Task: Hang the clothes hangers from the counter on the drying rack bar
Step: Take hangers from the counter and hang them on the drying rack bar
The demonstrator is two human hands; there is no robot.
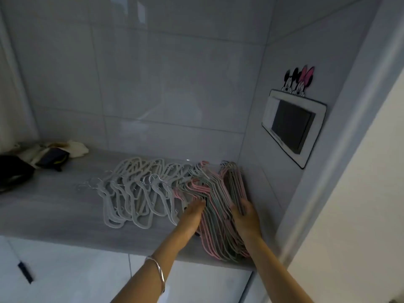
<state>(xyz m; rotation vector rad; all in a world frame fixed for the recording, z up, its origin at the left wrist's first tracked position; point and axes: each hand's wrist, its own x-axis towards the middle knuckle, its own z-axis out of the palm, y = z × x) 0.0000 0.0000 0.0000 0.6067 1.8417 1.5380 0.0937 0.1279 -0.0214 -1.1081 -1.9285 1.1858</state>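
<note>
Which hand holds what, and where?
Right hand grips the pink-grey hanger stack at its right edge; left hand touches its left side, grip unclear.

We see white hangers point(131, 193) on the left, pink and grey-green hangers point(220, 219) on the right, a streaky grey counter point(54, 206), and a pink bow point(307, 74) on the mouse sticker point(294, 84).

Dim, bluish light thru-out — faint glare is streaking the wall tiles point(140, 9) up top. Everything is looking soft, slightly blurred; edges are bowing w/ wide-angle distortion.
</note>
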